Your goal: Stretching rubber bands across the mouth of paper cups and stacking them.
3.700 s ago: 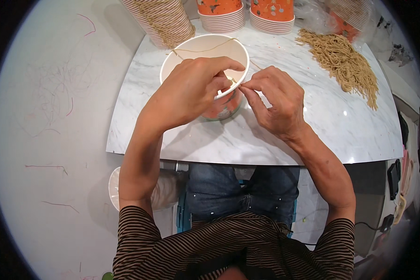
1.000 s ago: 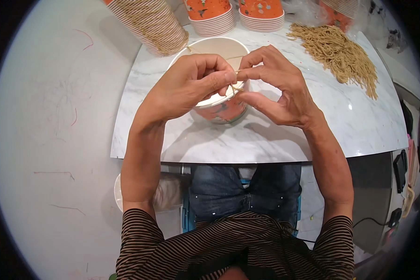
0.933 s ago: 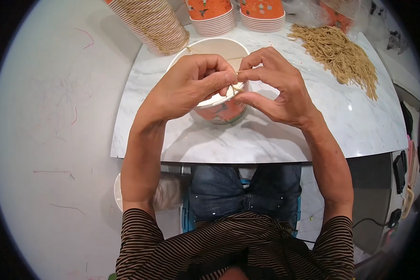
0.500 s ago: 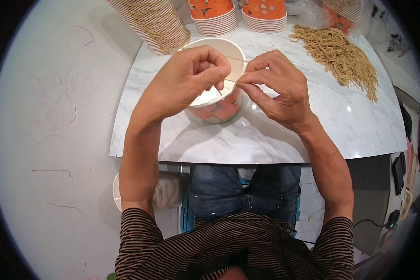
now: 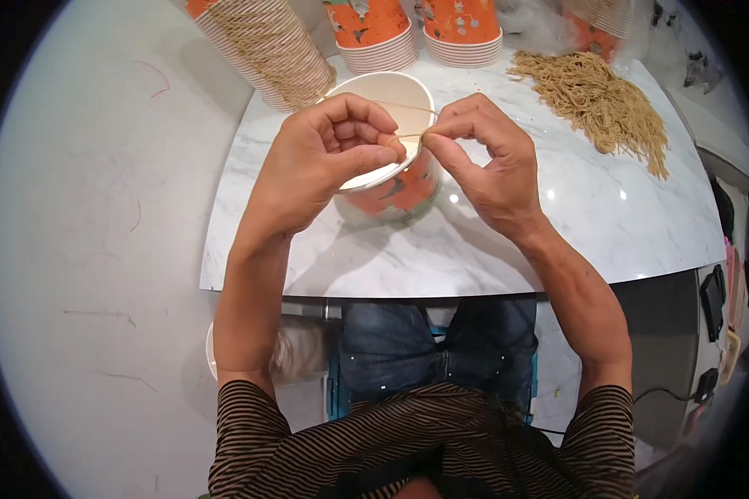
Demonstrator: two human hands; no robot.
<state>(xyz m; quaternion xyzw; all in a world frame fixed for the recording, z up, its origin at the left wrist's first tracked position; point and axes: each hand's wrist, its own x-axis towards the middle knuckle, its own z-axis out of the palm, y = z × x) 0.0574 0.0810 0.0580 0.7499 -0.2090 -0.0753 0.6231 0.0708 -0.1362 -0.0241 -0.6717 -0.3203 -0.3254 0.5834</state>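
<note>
An orange patterned paper bucket (image 5: 389, 198) with a white rim stands open side up on the table in front of me. At its rim, my right hand (image 5: 493, 158) pinches a thin tan cord (image 5: 409, 135) between thumb and index finger. My left hand (image 5: 324, 162) is over the left part of the rim, its fingers curled and its fingertips closed on the same cord. One strand of the cord crosses above the bucket's opening from hand to hand, and a shorter one runs between the fingertips. My left hand covers part of the rim.
A leaning stack of buckets (image 5: 262, 51) draped with tan cords stands at the back left. Two upside-down orange stacks, one left (image 5: 374, 37) and one right (image 5: 463, 33), stand behind. A pile of tan cords (image 5: 599, 104) lies on the marble-patterned table (image 5: 549, 241) at right. A wall (image 5: 100, 233) borders the left.
My left fingers have shifted slightly and turned, and the short cord end below them no longer shows. My right hand still pinches the cord at the rim. The whole view has shifted a little.
</note>
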